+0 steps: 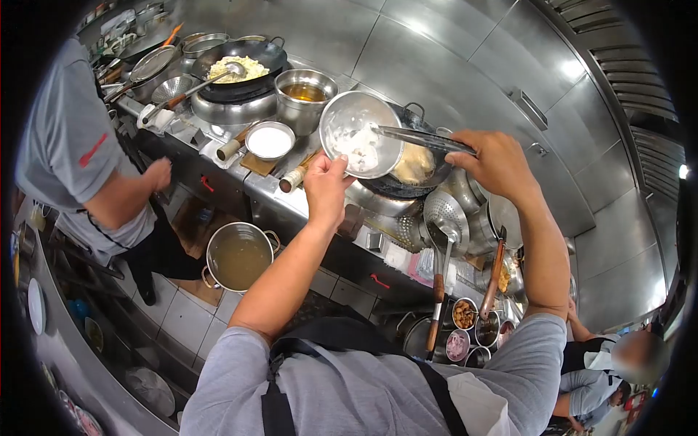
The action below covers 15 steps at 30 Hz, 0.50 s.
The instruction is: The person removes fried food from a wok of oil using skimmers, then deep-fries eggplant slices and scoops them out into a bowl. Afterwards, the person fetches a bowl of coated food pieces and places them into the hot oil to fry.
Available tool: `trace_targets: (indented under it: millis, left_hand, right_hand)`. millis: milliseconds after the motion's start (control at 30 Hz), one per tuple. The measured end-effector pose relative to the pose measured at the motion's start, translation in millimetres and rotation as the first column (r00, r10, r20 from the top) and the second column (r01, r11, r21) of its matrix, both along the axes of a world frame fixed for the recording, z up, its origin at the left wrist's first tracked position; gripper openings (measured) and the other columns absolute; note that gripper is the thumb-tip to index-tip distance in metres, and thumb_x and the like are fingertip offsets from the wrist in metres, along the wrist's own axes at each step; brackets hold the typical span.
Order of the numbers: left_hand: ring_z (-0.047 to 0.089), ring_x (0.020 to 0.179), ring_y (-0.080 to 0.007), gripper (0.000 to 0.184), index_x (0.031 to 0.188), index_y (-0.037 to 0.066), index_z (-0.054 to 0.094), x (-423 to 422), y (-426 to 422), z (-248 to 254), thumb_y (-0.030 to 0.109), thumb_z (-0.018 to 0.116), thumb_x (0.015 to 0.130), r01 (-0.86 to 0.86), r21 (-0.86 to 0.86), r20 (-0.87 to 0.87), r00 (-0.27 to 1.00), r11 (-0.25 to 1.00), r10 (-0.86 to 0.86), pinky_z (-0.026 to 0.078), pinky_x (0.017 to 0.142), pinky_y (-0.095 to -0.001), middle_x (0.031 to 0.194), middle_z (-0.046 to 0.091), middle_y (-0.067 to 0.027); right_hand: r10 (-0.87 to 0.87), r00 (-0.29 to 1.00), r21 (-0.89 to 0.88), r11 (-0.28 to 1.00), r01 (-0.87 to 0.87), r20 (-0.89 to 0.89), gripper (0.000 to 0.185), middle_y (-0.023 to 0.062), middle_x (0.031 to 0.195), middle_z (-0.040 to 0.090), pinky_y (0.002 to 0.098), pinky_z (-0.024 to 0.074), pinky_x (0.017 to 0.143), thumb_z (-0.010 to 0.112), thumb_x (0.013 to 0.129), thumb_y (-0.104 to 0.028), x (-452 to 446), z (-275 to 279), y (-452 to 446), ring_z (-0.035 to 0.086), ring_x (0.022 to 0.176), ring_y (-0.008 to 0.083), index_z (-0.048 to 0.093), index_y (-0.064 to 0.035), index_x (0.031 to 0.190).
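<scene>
My left hand (326,187) grips the rim of a metal bowl (338,116), which is tilted and has white paste or batter inside. In my right hand (494,161) are metal tongs (422,136), their tips inside the bowl at the white stuff. Behind and to the right of the bowl, a dark wok (440,168) on the stove holds a pale golden piece of food (414,164). A small bowl of white powder or liquid (270,140) stands left of my left hand, near a metal pot of amber liquid (305,91).
A co-worker (80,138) stands at the left by a wok of yellow-white food (240,69) with a ladle. A large pot of cloudy liquid (240,256) is low at centre left. Ladles, a strainer (445,211) and ingredient containers (464,314) lie right. More people (589,385) are at lower right.
</scene>
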<state>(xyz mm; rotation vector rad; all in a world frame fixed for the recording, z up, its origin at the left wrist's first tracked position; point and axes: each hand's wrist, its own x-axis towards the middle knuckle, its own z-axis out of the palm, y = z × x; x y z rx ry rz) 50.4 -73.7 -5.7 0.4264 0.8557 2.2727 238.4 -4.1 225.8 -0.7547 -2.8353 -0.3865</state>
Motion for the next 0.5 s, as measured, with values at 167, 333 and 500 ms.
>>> trace_targets:
  millis: [167,333,500]
  left_hand:
    - [0.063,0.081,-0.0157,0.024,0.073,0.01,0.045,4.8,-3.7,-14.2,0.01,0.06,0.092,0.045,-0.146,0.072,0.997,0.988,-0.035,0.06,0.074,-0.0387,0.087,0.06,-0.0072]
    - [0.064,0.083,-0.015,0.018,0.077,0.008,0.049,17.0,-13.3,-33.1,0.01,0.057,0.093,0.082,-0.281,0.108,0.993,0.956,-0.053,0.058,0.072,-0.0337,0.091,0.063,-0.0075]
    - [0.064,0.086,-0.0175,0.02,0.076,0.01,0.047,28.6,-20.6,-29.7,0.009,0.057,0.093,0.046,-0.267,0.098,0.995,0.963,-0.02,0.059,0.075,-0.0412,0.092,0.063,-0.0086]
  right_hand:
    - [-0.035,0.984,-0.026,0.999,0.031,-0.177,0.031,0.0158,0.093,0.07,0.04,0.0493,0.074,0.07,0.083,-0.031,16.6,5.9,47.2,0.066,0.085,0.0341,0.069,-0.0072,0.104]
    - [-0.158,0.987,0.033,0.987,0.159,-0.029,0.036,0.015,0.102,0.069,0.0427,0.051,0.08,0.068,0.083,-0.037,2.1,-17.3,130.2,0.066,0.094,0.034,0.07,-0.0104,0.107]
    - [-0.266,0.922,-0.082,0.951,0.3,0.28,0.041,0.0171,0.112,0.067,0.0453,0.0509,0.087,0.065,0.085,-0.04,-51.3,-134.0,209.2,0.063,0.106,0.0342,0.068,-0.0076,0.109]
